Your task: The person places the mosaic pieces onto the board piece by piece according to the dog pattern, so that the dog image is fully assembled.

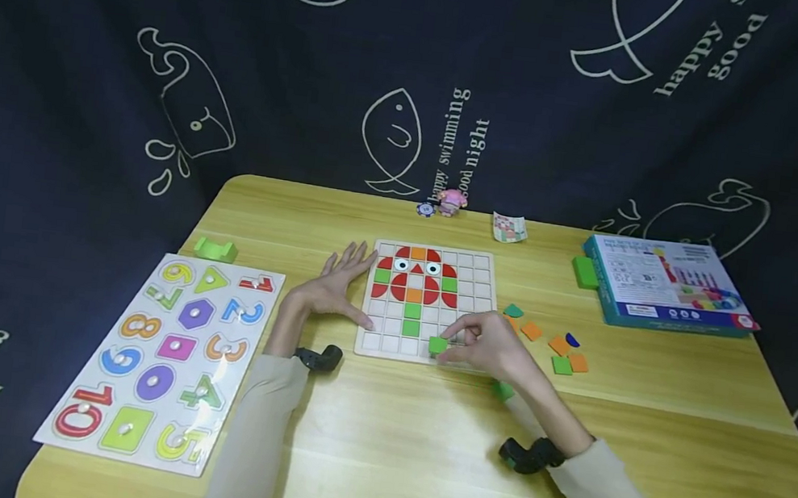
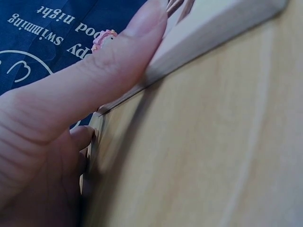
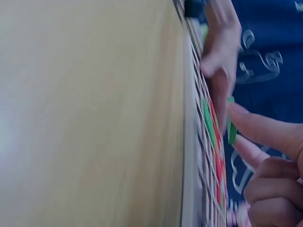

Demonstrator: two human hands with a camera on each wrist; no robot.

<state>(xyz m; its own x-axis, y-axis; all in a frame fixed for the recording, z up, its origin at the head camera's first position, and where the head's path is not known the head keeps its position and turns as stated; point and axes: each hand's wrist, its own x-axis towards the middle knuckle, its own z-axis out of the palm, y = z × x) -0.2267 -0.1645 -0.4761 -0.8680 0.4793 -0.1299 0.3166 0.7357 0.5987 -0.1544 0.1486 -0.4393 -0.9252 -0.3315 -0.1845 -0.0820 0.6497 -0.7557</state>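
A white gridded board (image 1: 378, 342) lies mid-table, its upper cells filled with red, orange and green tiles and two eye pieces. Two green tiles (image 1: 411, 319) run down below that pattern. My right hand (image 1: 494, 347) pinches a green square tile (image 1: 437, 345) between thumb and fingertips over the board's lower rows. In the right wrist view the same tile (image 3: 231, 122) shows edge-on, held off the grid. My left hand (image 1: 329, 289) spreads along the board's left side, fingers straight, with the thumb (image 2: 128, 56) at its edge.
Loose orange and green tiles (image 1: 558, 345) lie right of the board. A number-and-shape puzzle (image 1: 204, 326) is at left, beside a green block (image 1: 215, 250). A boxed set (image 1: 672, 286) and another green block (image 1: 585, 273) stand at back right. A pink figurine (image 1: 452, 201) stands behind.
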